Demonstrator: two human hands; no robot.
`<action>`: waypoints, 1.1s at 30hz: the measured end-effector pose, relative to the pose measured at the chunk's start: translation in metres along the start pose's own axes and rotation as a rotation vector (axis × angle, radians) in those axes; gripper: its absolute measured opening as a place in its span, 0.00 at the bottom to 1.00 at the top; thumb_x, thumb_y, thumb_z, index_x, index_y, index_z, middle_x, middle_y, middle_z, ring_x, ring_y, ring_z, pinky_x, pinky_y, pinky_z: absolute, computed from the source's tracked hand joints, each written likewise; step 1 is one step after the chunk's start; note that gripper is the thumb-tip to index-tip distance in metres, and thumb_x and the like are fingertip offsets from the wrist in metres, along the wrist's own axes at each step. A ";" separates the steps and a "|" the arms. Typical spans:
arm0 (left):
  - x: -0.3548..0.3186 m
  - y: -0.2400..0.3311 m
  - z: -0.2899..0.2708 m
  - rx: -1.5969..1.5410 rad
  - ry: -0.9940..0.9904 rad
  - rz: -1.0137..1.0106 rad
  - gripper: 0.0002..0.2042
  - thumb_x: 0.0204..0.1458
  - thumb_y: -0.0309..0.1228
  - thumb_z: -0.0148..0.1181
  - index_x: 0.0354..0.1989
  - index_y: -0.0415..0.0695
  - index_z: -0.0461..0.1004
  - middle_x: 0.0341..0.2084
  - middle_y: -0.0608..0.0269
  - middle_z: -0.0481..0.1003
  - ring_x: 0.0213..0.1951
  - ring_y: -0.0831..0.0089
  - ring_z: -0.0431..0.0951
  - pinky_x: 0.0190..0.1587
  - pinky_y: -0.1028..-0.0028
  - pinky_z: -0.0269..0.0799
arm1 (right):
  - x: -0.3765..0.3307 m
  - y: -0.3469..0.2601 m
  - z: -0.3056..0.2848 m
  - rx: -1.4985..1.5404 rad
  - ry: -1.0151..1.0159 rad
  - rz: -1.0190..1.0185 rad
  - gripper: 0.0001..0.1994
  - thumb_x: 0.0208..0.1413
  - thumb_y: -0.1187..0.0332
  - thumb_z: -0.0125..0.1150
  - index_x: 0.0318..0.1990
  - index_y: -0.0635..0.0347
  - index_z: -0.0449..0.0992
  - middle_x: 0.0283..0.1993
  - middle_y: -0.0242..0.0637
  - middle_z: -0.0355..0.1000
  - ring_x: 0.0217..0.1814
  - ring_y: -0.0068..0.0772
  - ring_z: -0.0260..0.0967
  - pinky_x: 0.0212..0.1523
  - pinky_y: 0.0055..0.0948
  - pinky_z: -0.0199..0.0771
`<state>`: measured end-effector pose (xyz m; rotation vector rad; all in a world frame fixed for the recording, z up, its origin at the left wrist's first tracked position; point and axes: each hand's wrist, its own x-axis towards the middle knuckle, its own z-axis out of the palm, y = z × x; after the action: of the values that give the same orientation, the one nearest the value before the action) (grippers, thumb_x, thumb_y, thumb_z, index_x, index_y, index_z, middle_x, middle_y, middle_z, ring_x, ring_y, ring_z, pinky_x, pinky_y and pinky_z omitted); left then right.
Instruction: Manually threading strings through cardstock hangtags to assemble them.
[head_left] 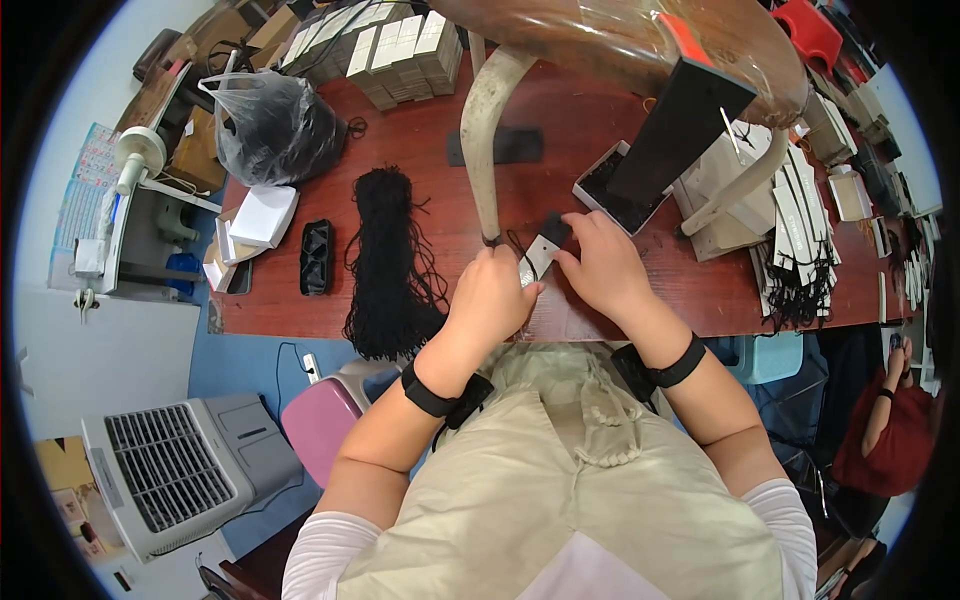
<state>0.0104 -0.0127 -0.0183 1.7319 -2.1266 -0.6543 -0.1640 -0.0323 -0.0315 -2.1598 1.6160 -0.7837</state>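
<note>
My left hand (492,296) and my right hand (601,262) meet at the front edge of the red-brown table (560,170). Between them they hold a small flat tag (543,246), pale at the near end and black at the far end. A thin black cord (512,243) loops by my left fingers. A thick bundle of black cords (388,262) lies just left of my left hand and hangs over the table edge. Both wrists wear black bands.
An upturned stool (620,40) stands on the table behind my hands, one leg (480,150) close to my left hand. An open shallow box (612,188), stacked tags (800,240), a plastic bag (272,122), small cartons (395,50), a black holder (316,256). Another person's arm (885,405) at right.
</note>
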 end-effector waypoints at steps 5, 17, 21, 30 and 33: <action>0.003 -0.002 0.000 -0.003 -0.039 -0.048 0.20 0.40 0.35 0.70 0.35 0.34 0.69 0.32 0.44 0.73 0.39 0.47 0.74 0.42 0.59 0.70 | 0.019 -0.011 -0.002 -0.115 -0.162 0.118 0.20 0.43 0.65 0.68 0.41 0.67 0.69 0.42 0.50 0.67 0.44 0.53 0.69 0.44 0.43 0.70; -0.004 -0.005 0.000 -0.163 0.091 0.096 0.22 0.41 0.33 0.69 0.43 0.37 0.71 0.35 0.50 0.74 0.36 0.57 0.76 0.40 0.66 0.71 | 0.024 0.004 -0.011 0.392 -0.222 0.227 0.25 0.40 0.69 0.71 0.45 0.67 0.66 0.40 0.44 0.70 0.40 0.37 0.71 0.41 0.31 0.72; 0.003 -0.013 0.002 -0.641 -0.013 0.017 0.15 0.49 0.30 0.64 0.44 0.36 0.72 0.32 0.62 0.75 0.33 0.76 0.75 0.38 0.77 0.70 | 0.019 -0.004 -0.018 0.783 -0.143 0.237 0.19 0.46 0.78 0.65 0.46 0.65 0.66 0.33 0.31 0.70 0.32 0.15 0.66 0.33 0.17 0.68; 0.006 0.004 -0.019 -1.610 -0.260 -0.172 0.09 0.59 0.30 0.50 0.40 0.38 0.73 0.32 0.64 0.75 0.34 0.78 0.74 0.37 0.78 0.69 | -0.005 -0.016 -0.032 1.308 0.138 0.231 0.08 0.58 0.75 0.55 0.44 0.64 0.70 0.38 0.33 0.72 0.41 0.25 0.71 0.43 0.25 0.72; 0.007 0.004 -0.023 -1.684 -0.182 0.034 0.09 0.60 0.29 0.47 0.40 0.37 0.72 0.34 0.58 0.74 0.39 0.68 0.74 0.43 0.68 0.72 | -0.017 -0.002 -0.049 1.661 0.083 0.284 0.07 0.62 0.71 0.48 0.44 0.63 0.68 0.40 0.38 0.72 0.44 0.35 0.73 0.46 0.32 0.73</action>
<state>0.0170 -0.0226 0.0029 0.6100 -0.8318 -1.8193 -0.1952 -0.0128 0.0050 -0.6756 0.6200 -1.3622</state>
